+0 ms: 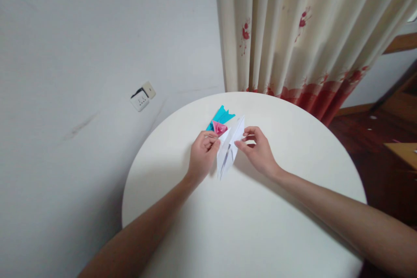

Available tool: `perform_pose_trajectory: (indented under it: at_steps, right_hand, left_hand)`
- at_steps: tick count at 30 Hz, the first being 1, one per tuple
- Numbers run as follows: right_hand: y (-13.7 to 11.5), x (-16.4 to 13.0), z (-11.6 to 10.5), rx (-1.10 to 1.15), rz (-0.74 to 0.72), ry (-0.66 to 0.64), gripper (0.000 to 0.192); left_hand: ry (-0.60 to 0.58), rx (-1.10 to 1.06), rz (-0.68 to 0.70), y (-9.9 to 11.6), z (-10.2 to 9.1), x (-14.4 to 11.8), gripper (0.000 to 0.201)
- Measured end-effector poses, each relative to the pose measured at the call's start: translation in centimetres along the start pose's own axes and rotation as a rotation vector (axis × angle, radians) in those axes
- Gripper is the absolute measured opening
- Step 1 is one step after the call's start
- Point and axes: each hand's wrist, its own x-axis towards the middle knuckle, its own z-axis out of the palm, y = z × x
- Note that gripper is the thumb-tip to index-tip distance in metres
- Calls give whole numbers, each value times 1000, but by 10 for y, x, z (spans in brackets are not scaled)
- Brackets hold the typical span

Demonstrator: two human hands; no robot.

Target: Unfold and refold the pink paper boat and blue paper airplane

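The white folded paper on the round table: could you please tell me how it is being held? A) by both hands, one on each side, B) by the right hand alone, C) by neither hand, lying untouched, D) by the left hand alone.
A: the left hand pinches the left edge of the white folded paper and the right hand pinches its right edge, above the round table.
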Motion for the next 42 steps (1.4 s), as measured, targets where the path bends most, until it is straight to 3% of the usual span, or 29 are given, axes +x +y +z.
perform_pose_trajectory:
  at_steps: [3, 6, 9, 15, 18, 30, 36, 42]
  right_hand:
    - [-8, -5, -2, -184, -208, 64, 32]
    - [-16, -10, -4, -351, -325, -80, 19]
    - [-17, -11, -3, -450, -280, -161, 17]
    - [-11, -6, -4, -486, -125, -156, 1]
    - [-9, -3, -6, -491, -73, -169, 12]
    - [-17, -3, -10, -728, -170, -260, 28]
    - [-20, -4, -8, -881, -223, -225, 24]
    - [-17, -4, -7, -943, -180, -234, 29]
  left_hand:
    - [30, 193, 124, -1, 2, -4, 6]
    - [24, 276, 220, -2, 2, -7, 11]
    - [20, 286, 282, -2, 2, -9, 12]
    - [16, 235, 240, -4, 6, -11, 11]
    - [13, 212, 213, -5, 8, -12, 12]
    - [43, 128, 143, -7, 8, -10, 11]
    - [37, 133, 156, -6, 10, -12, 12]
    - [-19, 141, 167, -8, 13, -17, 13]
